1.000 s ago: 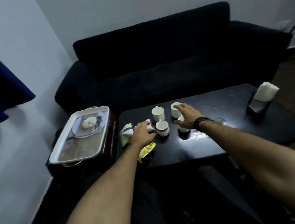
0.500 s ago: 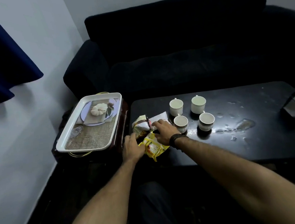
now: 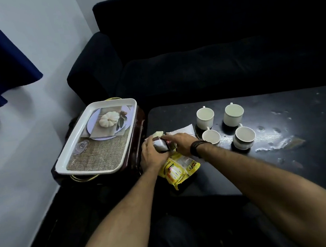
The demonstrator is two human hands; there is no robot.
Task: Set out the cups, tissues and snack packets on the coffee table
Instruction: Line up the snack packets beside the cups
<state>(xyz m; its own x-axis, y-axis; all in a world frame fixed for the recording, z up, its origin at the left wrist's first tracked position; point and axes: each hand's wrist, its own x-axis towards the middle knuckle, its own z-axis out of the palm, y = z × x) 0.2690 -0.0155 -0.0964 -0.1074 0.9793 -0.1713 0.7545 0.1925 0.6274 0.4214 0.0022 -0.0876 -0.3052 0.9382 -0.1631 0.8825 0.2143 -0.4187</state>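
Left hand: our left hand (image 3: 151,156) reaches in from the lower middle of the frame, forearm straight, fingers curled round a white-and-brown snack packet (image 3: 160,146) at the left end of the desk (image 3: 280,162).
Right hand: our right hand (image 3: 179,142) crosses in from the lower right, a dark band at the wrist, fingers pinching the same packet from the right side.
Yellow packet: a yellow snack packet (image 3: 179,169) lies flat on the desk just below both hands, near the front edge.
Tissues: a white tissue pack (image 3: 184,131) lies just behind our right hand.
Cups: four white cups (image 3: 225,125) stand in a square at centre right, beside the tissues.
Tray: a white tray (image 3: 98,138) sits left of the desk.
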